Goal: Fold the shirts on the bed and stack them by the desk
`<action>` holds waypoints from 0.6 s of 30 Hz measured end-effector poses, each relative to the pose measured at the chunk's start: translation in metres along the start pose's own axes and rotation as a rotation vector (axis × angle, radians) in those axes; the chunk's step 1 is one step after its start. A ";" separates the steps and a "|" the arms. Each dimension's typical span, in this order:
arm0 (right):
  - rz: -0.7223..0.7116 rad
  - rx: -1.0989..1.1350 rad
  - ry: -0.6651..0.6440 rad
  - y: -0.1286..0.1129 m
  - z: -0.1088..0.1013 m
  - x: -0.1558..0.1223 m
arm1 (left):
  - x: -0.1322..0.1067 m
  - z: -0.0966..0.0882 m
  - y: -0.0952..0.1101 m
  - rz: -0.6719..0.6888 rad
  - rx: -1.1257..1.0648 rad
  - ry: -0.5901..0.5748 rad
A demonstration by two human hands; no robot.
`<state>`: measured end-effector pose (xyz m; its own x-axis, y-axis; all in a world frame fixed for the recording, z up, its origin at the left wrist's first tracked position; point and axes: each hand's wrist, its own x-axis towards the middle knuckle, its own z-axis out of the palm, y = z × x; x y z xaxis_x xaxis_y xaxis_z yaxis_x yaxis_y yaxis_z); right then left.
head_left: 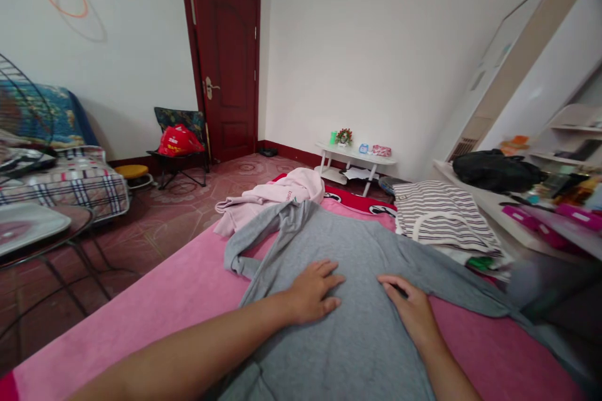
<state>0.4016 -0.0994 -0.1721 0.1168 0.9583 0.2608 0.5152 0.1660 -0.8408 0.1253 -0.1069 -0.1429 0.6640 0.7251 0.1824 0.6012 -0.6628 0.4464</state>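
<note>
Likely light, limp; take shirt (360, 319) by far shoulders, with left hand (316, 293) spread flat on it, right hand (410, 308) half-curled, can't tell if pinching.

The bare left forearm (202, 351) is smooth and long, broad at the view's lower edge and narrowing steadily to a bare left hand (314, 293) with slim, round-tipped fingers (334, 280), while the right forearm (444, 363), also bare and shorter in view, tapers the same way into an uncovered right hand (414, 310).
</note>
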 end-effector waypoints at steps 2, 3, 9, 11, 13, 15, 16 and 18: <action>0.011 -0.003 -0.003 0.000 0.000 0.000 | -0.027 -0.017 -0.001 0.084 -0.093 -0.084; 0.012 -0.005 -0.006 0.001 0.000 0.001 | -0.041 -0.027 -0.002 0.109 -0.144 -0.111; 0.005 -0.014 0.000 0.004 0.001 0.002 | -0.102 -0.080 -0.025 -0.294 0.063 0.278; 0.015 -0.015 0.011 0.003 0.001 0.002 | -0.106 -0.087 -0.041 -0.432 0.163 0.370; 0.018 -0.015 0.017 0.000 0.001 0.002 | -0.101 -0.085 -0.056 -0.532 0.154 0.328; 0.022 -0.014 0.021 -0.002 0.001 0.001 | -0.092 -0.079 -0.066 -0.583 0.140 0.240; 0.024 -0.013 0.021 -0.003 0.001 0.001 | -0.087 -0.075 -0.070 -0.583 0.160 0.207; 0.030 -0.016 0.020 -0.003 0.001 0.001 | -0.078 -0.070 -0.073 -0.547 0.237 0.180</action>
<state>0.3994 -0.0988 -0.1692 0.1498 0.9578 0.2451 0.5246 0.1331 -0.8409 -0.0018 -0.1022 -0.1289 0.1592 0.9778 0.1360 0.9293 -0.1950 0.3138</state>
